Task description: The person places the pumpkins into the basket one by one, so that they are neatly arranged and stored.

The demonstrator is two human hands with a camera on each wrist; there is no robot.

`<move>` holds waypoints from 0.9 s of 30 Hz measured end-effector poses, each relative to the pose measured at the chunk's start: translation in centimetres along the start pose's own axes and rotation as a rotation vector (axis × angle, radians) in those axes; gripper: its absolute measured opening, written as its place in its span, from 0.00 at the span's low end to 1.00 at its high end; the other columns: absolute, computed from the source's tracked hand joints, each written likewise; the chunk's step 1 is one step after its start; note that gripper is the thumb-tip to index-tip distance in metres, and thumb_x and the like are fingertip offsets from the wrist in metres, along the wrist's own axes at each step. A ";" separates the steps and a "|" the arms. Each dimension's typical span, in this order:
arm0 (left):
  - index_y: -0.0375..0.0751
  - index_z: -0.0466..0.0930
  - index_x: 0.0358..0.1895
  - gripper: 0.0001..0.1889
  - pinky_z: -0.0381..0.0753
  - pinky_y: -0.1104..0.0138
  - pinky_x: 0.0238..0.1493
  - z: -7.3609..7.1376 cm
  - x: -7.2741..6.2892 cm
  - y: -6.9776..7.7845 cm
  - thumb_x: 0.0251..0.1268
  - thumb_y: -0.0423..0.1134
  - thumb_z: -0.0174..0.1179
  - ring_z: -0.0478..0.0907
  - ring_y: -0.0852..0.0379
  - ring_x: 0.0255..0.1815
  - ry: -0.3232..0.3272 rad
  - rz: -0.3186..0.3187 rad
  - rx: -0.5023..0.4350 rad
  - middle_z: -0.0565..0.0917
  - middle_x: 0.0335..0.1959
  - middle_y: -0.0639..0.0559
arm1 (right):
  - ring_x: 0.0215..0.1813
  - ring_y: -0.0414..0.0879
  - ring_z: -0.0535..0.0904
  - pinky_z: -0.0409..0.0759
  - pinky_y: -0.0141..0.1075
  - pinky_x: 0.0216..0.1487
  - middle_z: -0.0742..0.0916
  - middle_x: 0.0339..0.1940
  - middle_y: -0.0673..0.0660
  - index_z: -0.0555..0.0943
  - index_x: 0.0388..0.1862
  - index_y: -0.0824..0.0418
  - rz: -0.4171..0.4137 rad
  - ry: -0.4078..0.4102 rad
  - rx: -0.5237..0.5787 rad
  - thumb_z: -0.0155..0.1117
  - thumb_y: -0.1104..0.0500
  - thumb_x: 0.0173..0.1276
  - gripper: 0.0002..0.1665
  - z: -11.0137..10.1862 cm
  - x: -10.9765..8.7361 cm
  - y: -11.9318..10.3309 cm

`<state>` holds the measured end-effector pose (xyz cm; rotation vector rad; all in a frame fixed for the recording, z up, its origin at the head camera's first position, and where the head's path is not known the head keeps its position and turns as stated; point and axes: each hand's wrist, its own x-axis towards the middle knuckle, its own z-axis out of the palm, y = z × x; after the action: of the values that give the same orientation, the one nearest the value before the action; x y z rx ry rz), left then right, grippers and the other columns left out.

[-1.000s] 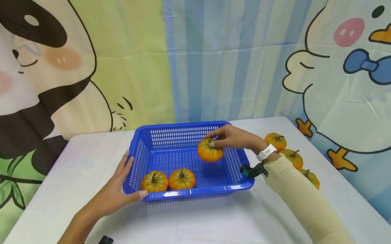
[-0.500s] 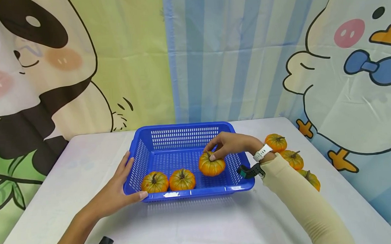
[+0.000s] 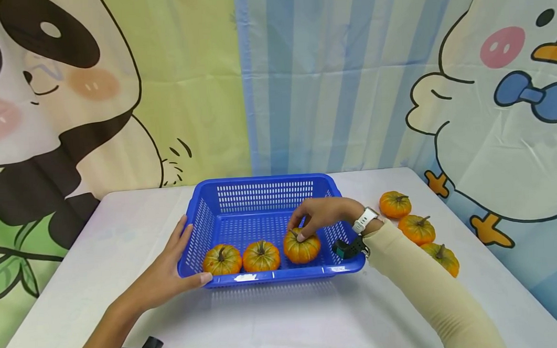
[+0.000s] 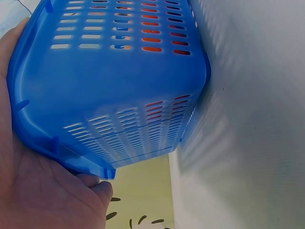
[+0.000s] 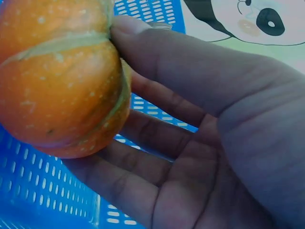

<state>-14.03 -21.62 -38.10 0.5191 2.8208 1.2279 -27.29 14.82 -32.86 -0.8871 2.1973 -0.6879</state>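
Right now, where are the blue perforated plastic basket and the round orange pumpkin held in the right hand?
Blue perforated plastic basket (image 3: 288, 274): head view, on its near rim.
Held round orange pumpkin (image 5: 57, 93): right wrist view, on its ribbed side.

White table (image 3: 277, 321), blue perforated basket (image 3: 284, 274) standing on it, three orange pumpkins (image 3: 417, 230) beside it

Bright, even head view, soft shadows on white table (image 3: 277, 326), shaded fingers (image 5: 119, 183) in dimmer right wrist view
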 end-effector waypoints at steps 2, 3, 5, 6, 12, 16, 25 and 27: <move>0.43 0.35 0.79 0.58 0.50 0.28 0.61 0.0 0.0 0.0 0.55 0.53 0.68 0.36 0.32 0.76 -0.001 -0.002 0.003 0.27 0.78 0.60 | 0.49 0.46 0.81 0.81 0.37 0.51 0.86 0.44 0.47 0.85 0.48 0.52 0.008 -0.021 -0.013 0.71 0.55 0.63 0.13 0.1 0.1 0.0; 0.43 0.35 0.79 0.58 0.50 0.28 0.61 0.1 0.0 0.0 0.55 0.53 0.68 0.37 0.32 0.76 0.000 -0.002 0.004 0.27 0.78 0.59 | 0.49 0.46 0.81 0.80 0.37 0.51 0.86 0.44 0.47 0.85 0.48 0.52 0.011 -0.030 -0.017 0.71 0.56 0.64 0.13 0.2 0.1 0.0; 0.43 0.35 0.79 0.58 0.50 0.28 0.61 0.1 0.0 0.0 0.55 0.53 0.69 0.37 0.31 0.76 0.001 -0.003 0.002 0.27 0.78 0.59 | 0.49 0.45 0.81 0.80 0.37 0.51 0.86 0.43 0.47 0.85 0.47 0.52 0.011 -0.043 -0.020 0.71 0.56 0.63 0.13 0.4 0.2 0.0; 0.43 0.35 0.79 0.58 0.51 0.28 0.61 0.2 0.0 0.0 0.55 0.53 0.69 0.37 0.31 0.75 0.001 -0.004 0.001 0.27 0.78 0.58 | 0.49 0.45 0.81 0.80 0.36 0.51 0.86 0.44 0.46 0.85 0.47 0.51 0.011 -0.048 -0.027 0.71 0.56 0.63 0.13 0.5 0.2 0.0; 0.41 0.35 0.79 0.58 0.50 0.28 0.61 0.1 -0.1 -0.1 0.55 0.52 0.69 0.37 0.31 0.75 0.002 0.009 0.002 0.27 0.78 0.58 | 0.50 0.44 0.81 0.80 0.35 0.51 0.85 0.45 0.46 0.85 0.49 0.52 -0.010 -0.073 -0.022 0.71 0.57 0.64 0.14 0.9 0.5 0.3; 0.40 0.36 0.79 0.58 0.50 0.28 0.61 0.0 0.0 0.0 0.55 0.52 0.69 0.37 0.31 0.76 0.004 0.019 0.001 0.27 0.78 0.59 | 0.50 0.44 0.80 0.79 0.35 0.52 0.85 0.46 0.47 0.84 0.50 0.55 -0.010 -0.093 0.004 0.69 0.59 0.64 0.15 1.0 0.5 0.4; 0.41 0.35 0.79 0.57 0.50 0.28 0.61 0.0 0.0 0.1 0.56 0.52 0.68 0.37 0.31 0.76 0.003 0.009 0.006 0.27 0.78 0.58 | 0.52 0.47 0.80 0.78 0.36 0.54 0.85 0.46 0.48 0.84 0.52 0.56 -0.007 -0.133 0.001 0.66 0.61 0.67 0.14 0.9 0.6 0.8; 0.41 0.35 0.79 0.57 0.50 0.28 0.61 0.0 0.0 0.1 0.56 0.52 0.68 0.37 0.31 0.76 0.003 0.006 0.008 0.27 0.78 0.58 | 0.52 0.46 0.80 0.77 0.36 0.55 0.85 0.46 0.48 0.84 0.52 0.55 0.000 -0.137 -0.004 0.65 0.61 0.68 0.14 0.9 0.5 0.8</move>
<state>-13.96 -21.55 -38.00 0.5271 2.8302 1.2199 -27.24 14.75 -34.17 -0.9094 2.0779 -0.6042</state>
